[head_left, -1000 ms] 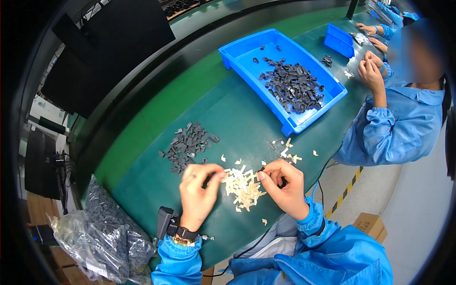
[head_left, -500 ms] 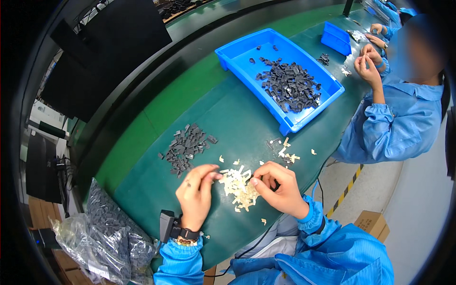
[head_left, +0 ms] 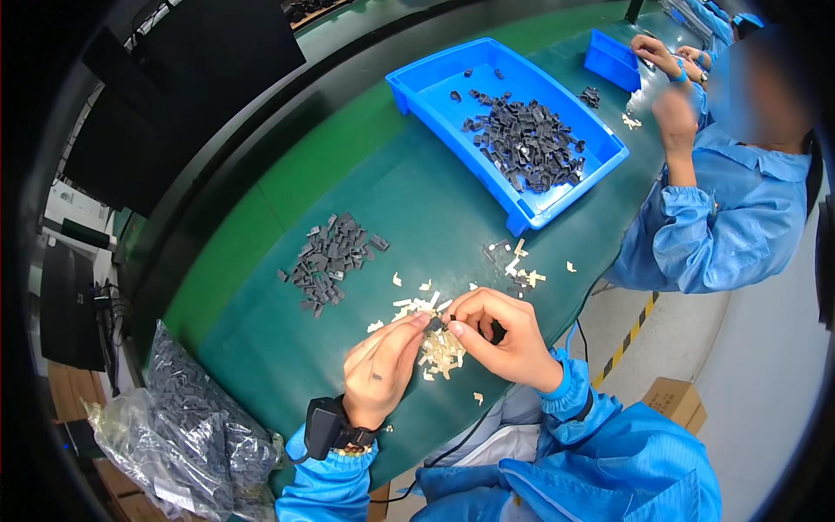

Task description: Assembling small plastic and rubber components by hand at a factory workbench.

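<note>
My left hand (head_left: 380,370) and my right hand (head_left: 506,337) meet fingertip to fingertip over a heap of small cream-white pieces (head_left: 441,355). Between the pinched fingers shows a small black plastic part (head_left: 437,324), partly covered by both hands; its exact shape is too small to tell. My right thumb and forefinger are closed on it, and my left thumb and fingers press together at its other side. To the far left of the heap lies a loose pile of dark grey plastic parts (head_left: 335,257) on the green mat (head_left: 252,348).
A blue tray (head_left: 452,139) with many black parts stands beyond my hands. Scattered cream and dark pieces (head_left: 520,277) lie right of the heap. A clear bag of dark parts (head_left: 196,418) is at left. A co-worker in blue (head_left: 739,217) sits at right near a smaller blue bin (head_left: 612,59).
My left hand has moved right and its fingers now touch the part by my right fingertips. My right hand has shifted slightly left. The co-worker's hands have moved up and apart.
</note>
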Demonstrator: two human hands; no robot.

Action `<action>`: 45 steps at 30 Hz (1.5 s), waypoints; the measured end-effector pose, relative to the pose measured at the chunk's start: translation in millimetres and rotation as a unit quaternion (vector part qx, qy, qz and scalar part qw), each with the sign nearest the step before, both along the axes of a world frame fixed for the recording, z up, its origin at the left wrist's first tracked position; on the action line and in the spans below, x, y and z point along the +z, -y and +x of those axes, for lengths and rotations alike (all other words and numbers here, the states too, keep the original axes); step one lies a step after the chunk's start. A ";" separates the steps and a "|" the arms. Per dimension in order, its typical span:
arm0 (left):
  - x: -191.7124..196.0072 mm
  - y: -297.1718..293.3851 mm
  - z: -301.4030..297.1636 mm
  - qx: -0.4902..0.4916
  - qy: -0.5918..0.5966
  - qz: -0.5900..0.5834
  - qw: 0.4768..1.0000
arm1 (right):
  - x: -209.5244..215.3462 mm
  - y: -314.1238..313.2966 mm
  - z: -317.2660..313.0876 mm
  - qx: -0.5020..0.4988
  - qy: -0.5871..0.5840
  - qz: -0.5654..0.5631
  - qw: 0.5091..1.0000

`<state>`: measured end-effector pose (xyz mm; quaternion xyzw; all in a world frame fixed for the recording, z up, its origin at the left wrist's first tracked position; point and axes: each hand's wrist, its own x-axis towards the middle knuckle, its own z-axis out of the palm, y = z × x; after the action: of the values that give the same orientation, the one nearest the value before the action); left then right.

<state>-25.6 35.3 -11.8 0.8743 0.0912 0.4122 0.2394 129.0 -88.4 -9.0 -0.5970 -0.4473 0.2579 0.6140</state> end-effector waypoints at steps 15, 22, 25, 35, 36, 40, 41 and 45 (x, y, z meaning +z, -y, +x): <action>2.3 1.7 0.6 0.014 -0.041 0.032 0.999 | -4.3 -3.5 -2.8 -0.008 0.051 -0.018 0.999; 1.0 2.9 0.8 0.020 -0.048 0.017 0.999 | -6.3 -3.9 -2.2 -0.004 0.049 -0.022 0.999; 1.4 3.2 1.3 0.020 -0.045 0.014 0.999 | -5.4 -3.4 -2.4 -0.005 0.049 -0.018 0.999; 3.3 4.1 2.8 0.020 -0.048 0.020 0.998 | 0.5 -2.8 -1.0 0.002 0.057 -0.045 0.997; 3.4 4.2 2.7 0.020 -0.048 0.020 0.998 | 0.7 -2.8 -1.0 0.002 0.057 -0.045 0.997; 2.9 4.1 1.1 0.020 -0.051 0.013 0.998 | -5.6 -2.9 -1.4 -0.001 0.057 -0.026 0.998; 2.4 4.0 0.7 0.020 -0.051 0.009 0.998 | -5.8 -2.4 -1.5 0.000 0.056 -0.028 0.998; 1.1 4.0 -0.9 0.018 -0.051 0.008 0.999 | -6.4 -1.2 -2.6 0.006 0.049 -0.032 0.998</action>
<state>-26.5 31.3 -10.7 0.8943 0.1153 0.3719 0.2203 126.4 -87.2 -15.4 -0.6260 -0.4718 0.2460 0.5702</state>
